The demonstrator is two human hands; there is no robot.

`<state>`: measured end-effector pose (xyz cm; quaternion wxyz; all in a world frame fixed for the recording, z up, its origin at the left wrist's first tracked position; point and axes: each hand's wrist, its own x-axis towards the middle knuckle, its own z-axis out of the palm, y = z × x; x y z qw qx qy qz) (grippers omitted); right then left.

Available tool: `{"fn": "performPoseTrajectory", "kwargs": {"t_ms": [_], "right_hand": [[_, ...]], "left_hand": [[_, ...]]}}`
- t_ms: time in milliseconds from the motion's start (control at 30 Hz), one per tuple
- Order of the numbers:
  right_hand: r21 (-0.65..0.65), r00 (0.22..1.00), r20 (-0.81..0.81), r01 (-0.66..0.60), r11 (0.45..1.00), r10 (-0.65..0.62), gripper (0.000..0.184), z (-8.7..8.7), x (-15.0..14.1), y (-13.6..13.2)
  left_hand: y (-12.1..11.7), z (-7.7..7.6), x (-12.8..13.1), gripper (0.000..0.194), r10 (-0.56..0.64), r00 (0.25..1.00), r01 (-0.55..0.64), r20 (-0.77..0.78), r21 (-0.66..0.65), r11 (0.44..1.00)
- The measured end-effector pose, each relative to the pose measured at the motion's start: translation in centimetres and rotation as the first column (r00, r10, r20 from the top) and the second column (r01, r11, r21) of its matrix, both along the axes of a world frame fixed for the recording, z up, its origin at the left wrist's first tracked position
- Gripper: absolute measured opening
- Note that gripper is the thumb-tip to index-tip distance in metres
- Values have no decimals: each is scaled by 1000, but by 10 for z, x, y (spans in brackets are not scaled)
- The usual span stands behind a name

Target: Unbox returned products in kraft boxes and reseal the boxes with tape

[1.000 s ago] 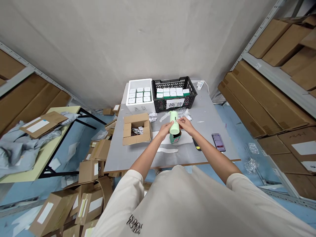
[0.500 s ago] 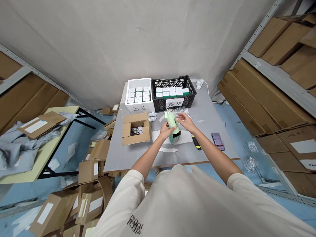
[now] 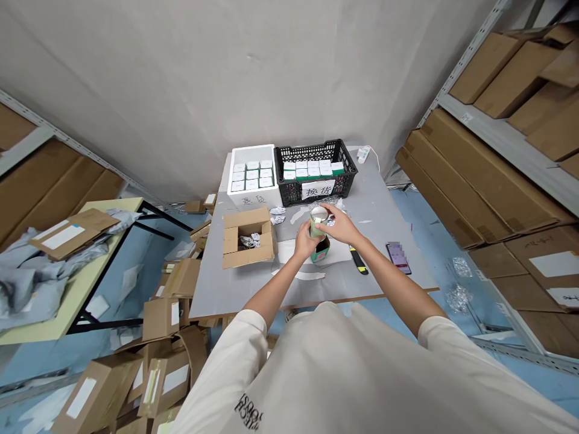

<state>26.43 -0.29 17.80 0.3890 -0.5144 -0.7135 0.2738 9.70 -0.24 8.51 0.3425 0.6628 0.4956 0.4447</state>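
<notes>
Grips pale green bottle (image 3: 318, 218) roughly upright: its side with fingers of left hand (image 3: 306, 242), its top with those of right hand (image 3: 342, 227). Holds it close by mouth of open green box (image 3: 319, 257); cannot tell whether touching. Under box, white paper (image 3: 340, 255). To right on grey desk (image 3: 384, 211), yellow-and-black tool (image 3: 359, 262), then phone (image 3: 398, 259). To left, open carton (image 3: 248, 260). Farther back, white foam box (image 3: 266, 197), black crate (image 3: 294, 194).
</notes>
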Motion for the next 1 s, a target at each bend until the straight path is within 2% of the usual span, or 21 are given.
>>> {"fn": "performPoseTrajectory", "kwargs": {"t_ms": [100, 267, 333, 400, 500, 600, 667, 733, 800, 1000], "right_hand": [[16, 999, 27, 31, 999, -31, 61, 9, 1, -3], [20, 987, 5, 160, 987, -160, 51, 15, 11, -5], [24, 984, -28, 178, 984, -178, 51, 14, 18, -5], [28, 983, -57, 175, 984, -174, 51, 13, 23, -5], [18, 981, -88, 176, 984, -173, 52, 8, 25, -5], [-4, 977, -110, 181, 983, -180, 55, 0, 22, -5], [-20, 974, -128, 184, 983, -185, 57, -8, 19, -5], [-40, 971, -148, 185, 982, -189, 57, -16, 17, -4], [-62, 967, -162, 186, 981, -194, 57, -22, 17, -3], [-107, 978, -126, 155, 982, -168, 55, -31, 20, -6]], "left_hand": [[0, 3, 1, 60, -22, 999, 23, -38, 17, 1000], [-5, -4, -7, 88, -121, 986, 120, -118, -16, 993], [-7, -10, -14, 83, -153, 965, 150, -215, -28, 988], [-9, -18, -20, 69, -157, 937, 149, -313, -48, 988], [-8, -30, -26, 54, -162, 908, 144, -386, -75, 987], [-7, -39, -29, 56, -205, 915, 189, -347, -81, 979], [-8, -43, -30, 66, -226, 928, 201, -297, -114, 973], [-9, -46, -32, 78, -219, 939, 175, -266, -181, 968], [-10, -48, -33, 82, -208, 943, 151, -259, -223, 963], [-6, -57, -34, 56, -206, 940, 138, -273, -250, 958]]}}
